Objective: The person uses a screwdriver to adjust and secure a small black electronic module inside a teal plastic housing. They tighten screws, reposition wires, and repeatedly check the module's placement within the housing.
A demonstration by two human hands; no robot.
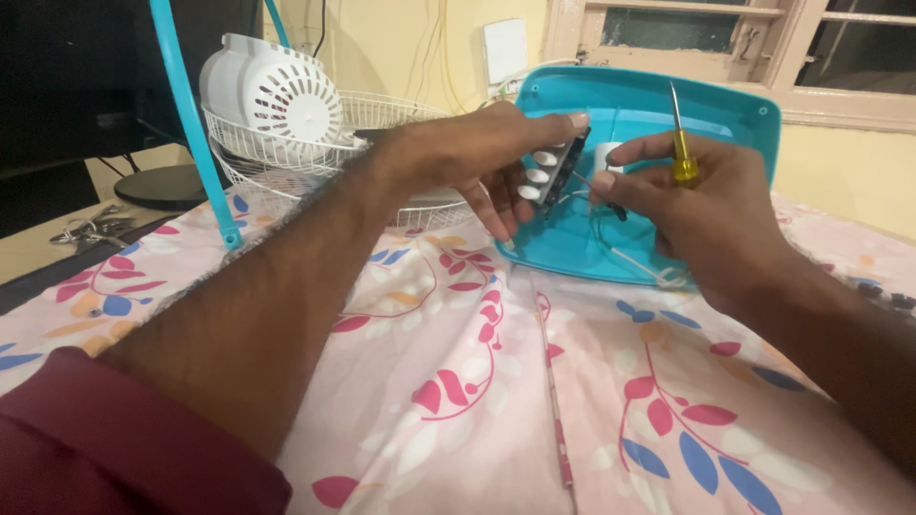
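Note:
My left hand (496, 153) holds a small dark switch block with white round buttons (549, 172) up in front of a turquoise plastic fan base (649, 110). Thin wires run from the block down into the base. My right hand (697, 205) grips a screwdriver with a yellow handle (683, 164), its shaft pointing upward, and its thumb and forefinger pinch a small dark part (611, 205) beside the block. The two hands nearly touch over the base.
A pink floral cloth (458, 381) covers the surface. A white fan motor housing (277, 91) rests on white wire grilles (382, 114) at the back left. A turquoise bar (196, 124) slants down there. Keys (91, 229) lie far left. A window (744, 38) is behind.

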